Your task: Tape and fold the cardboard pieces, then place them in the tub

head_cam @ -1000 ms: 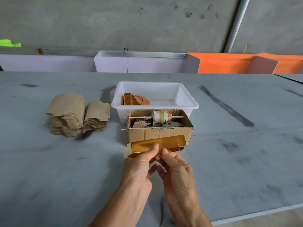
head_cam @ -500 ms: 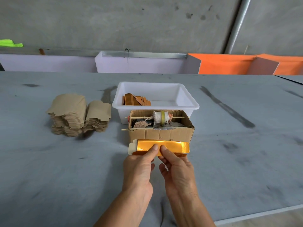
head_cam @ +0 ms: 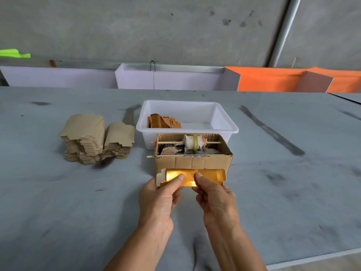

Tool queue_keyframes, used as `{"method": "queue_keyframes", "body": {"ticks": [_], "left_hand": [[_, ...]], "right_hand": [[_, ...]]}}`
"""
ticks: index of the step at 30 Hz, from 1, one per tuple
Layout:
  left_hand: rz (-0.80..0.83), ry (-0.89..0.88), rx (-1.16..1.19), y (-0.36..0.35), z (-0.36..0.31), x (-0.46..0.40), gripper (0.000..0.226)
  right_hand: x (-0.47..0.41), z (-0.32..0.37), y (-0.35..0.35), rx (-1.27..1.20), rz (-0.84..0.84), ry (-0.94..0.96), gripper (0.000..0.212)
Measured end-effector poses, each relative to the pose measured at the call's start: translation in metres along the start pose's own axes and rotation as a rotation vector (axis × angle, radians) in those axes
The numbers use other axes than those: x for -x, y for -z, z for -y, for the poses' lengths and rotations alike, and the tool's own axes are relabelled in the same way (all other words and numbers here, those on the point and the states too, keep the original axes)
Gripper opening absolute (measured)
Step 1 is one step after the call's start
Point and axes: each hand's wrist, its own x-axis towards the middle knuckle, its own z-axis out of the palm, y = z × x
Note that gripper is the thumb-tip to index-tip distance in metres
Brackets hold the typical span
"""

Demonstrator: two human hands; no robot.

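Observation:
A shiny gold cardboard piece lies folded into a long flat strip just in front of a brown cardboard box. My left hand pinches its left part with thumb on top. My right hand pinches its middle the same way. Behind the box stands a white plastic tub holding several folded gold pieces at its left side. The box carries a tape roll on a thin stick.
Two stacks of flat brown cardboard blanks sit on the grey table to the left of the tub. White and orange panels line the far edge below a concrete wall. The table's near edge runs at the lower right.
The gold piece went from half open and tilted to flat and folded. Both hands slid apart slightly along it, thumbs pressing the fold.

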Motion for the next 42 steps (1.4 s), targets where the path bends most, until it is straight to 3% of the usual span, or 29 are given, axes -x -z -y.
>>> {"method": "queue_keyframes", "body": {"ticks": [7,13,17,24,30,33,35,37,40,42], "left_hand": [[-0.005,-0.025,-0.076,0.002,-0.012,-0.007,0.011],[0.006,-0.064,-0.121,0.007,-0.025,-0.016,0.009],[0.022,-0.13,-0.161,0.006,-0.035,-0.021,0.011],[0.085,-0.078,-0.287,0.005,-0.07,-0.041,0.012],[-0.027,-0.081,-0.07,-0.016,-0.095,-0.072,0.018],[-0.032,-0.101,-0.065,-0.025,-0.101,-0.086,0.014],[-0.05,-0.162,-0.188,-0.028,-0.105,-0.096,0.011],[-0.107,-0.316,-0.464,-0.029,-0.107,-0.109,0.011],[-0.176,-0.554,-0.928,-0.032,-0.109,-0.126,0.015],[-0.257,-0.675,-1.137,-0.036,-0.11,-0.137,0.018]], "right_hand": [[-0.002,0.003,-0.007,-0.005,-0.014,-0.025,0.016],[-0.006,0.017,-0.008,0.008,0.086,-0.041,0.005],[-0.006,0.026,-0.01,0.109,0.102,0.013,0.01],[-0.024,0.063,-0.045,0.282,0.102,0.153,0.011],[-0.039,0.069,-0.092,0.289,0.287,0.125,0.013],[-0.055,0.069,-0.117,0.408,0.262,0.18,0.019],[-0.07,0.075,-0.133,0.507,0.23,0.224,0.024],[-0.087,0.079,-0.146,0.605,0.199,0.249,0.025],[-0.111,0.081,-0.166,0.723,0.123,0.335,0.008],[-0.127,0.077,-0.178,0.792,0.076,0.394,0.009]]}}
